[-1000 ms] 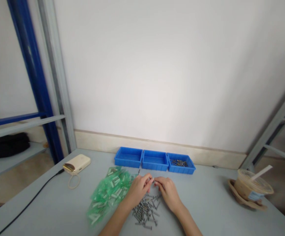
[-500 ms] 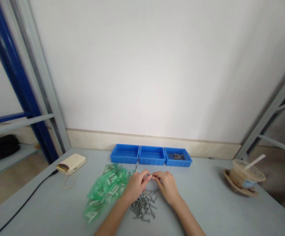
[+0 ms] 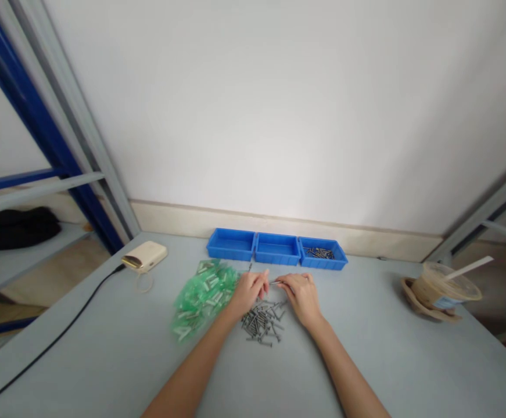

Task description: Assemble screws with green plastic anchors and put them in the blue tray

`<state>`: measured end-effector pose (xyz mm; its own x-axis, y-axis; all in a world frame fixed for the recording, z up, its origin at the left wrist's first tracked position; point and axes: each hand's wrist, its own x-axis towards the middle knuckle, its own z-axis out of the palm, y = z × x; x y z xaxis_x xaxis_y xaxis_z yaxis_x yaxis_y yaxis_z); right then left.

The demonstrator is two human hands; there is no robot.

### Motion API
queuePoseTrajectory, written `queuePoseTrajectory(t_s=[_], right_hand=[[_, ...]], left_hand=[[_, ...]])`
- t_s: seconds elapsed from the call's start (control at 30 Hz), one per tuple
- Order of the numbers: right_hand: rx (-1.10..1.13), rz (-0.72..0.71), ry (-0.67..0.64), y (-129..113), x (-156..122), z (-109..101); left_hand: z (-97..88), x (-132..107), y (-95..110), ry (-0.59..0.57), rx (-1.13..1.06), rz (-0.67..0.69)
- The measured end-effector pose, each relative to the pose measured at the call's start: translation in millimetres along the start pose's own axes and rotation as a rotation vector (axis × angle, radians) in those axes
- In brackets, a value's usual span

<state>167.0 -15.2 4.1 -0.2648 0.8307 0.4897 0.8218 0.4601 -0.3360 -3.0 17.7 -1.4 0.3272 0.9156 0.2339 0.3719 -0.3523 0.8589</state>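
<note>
My right hand (image 3: 301,295) pinches a thin metal screw (image 3: 275,283) between thumb and fingertips, its end pointing left. Just left of it is my left hand (image 3: 251,291), fingers curled together; whatever they may hold is hidden. Below and between both hands lies a loose pile of grey screws (image 3: 261,320) on the table. Another screw (image 3: 250,266) lies just beyond my left hand. Beside my left wrist is a green plastic bag (image 3: 203,299) with white pieces showing through it.
Three blue trays stand in a row near the wall: the left tray (image 3: 230,254) and middle tray (image 3: 276,259) look bare inside, the right tray (image 3: 344,262) holds screws. A cream device (image 3: 146,255) with a black cable is at left, a drink cup (image 3: 431,290) in a cardboard holder at right.
My hands, whose fingertips met before, have moved slightly apart, and the screw now shows in my right fingertips. The whole view has shifted, so the table sits higher in the picture.
</note>
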Motion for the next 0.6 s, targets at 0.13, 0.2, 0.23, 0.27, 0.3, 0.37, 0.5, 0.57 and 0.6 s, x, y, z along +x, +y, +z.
queuePoseTrajectory(t_s=[0.13, 0.2, 0.23, 0.27, 0.3, 0.37, 0.5, 0.57, 0.6], right_hand=[[-0.155, 0.138, 0.151, 30.9, 2.5, -9.8], [-0.234, 0.256, 0.255, 53.8, 6.1, -16.5], [-0.275, 0.317, 0.296, 65.2, 8.5, -20.2], [-0.320, 0.371, 0.323, 75.4, 11.3, -23.7], [-0.367, 0.416, 0.343, 83.4, 14.5, -27.0], [-0.450, 0.471, 0.375, 89.7, 21.6, -30.8], [-0.441, 0.222, 0.246, 57.2, 37.3, -14.8], [-0.401, -0.098, 0.016, 27.2, 45.1, 5.3], [-0.400, -0.235, -0.069, 12.6, 49.2, 16.6]], left_hand=[[-15.6, 9.1, -13.0, 0.258, -0.042, -0.011], [-24.3, 12.2, -19.1, 0.358, -0.032, -0.016], [-27.6, 13.1, -21.4, 0.392, -0.022, -0.017], [-30.1, 13.6, -23.2, 0.415, -0.009, -0.017], [-31.7, 13.8, -24.5, 0.429, 0.007, -0.016], [-32.5, 13.5, -25.6, 0.428, 0.054, -0.013], [-30.2, 12.5, -24.2, 0.394, 0.155, -0.021], [-29.7, 12.1, -22.8, 0.396, 0.175, -0.021], [-29.7, 11.9, -22.3, 0.397, 0.185, -0.017]])
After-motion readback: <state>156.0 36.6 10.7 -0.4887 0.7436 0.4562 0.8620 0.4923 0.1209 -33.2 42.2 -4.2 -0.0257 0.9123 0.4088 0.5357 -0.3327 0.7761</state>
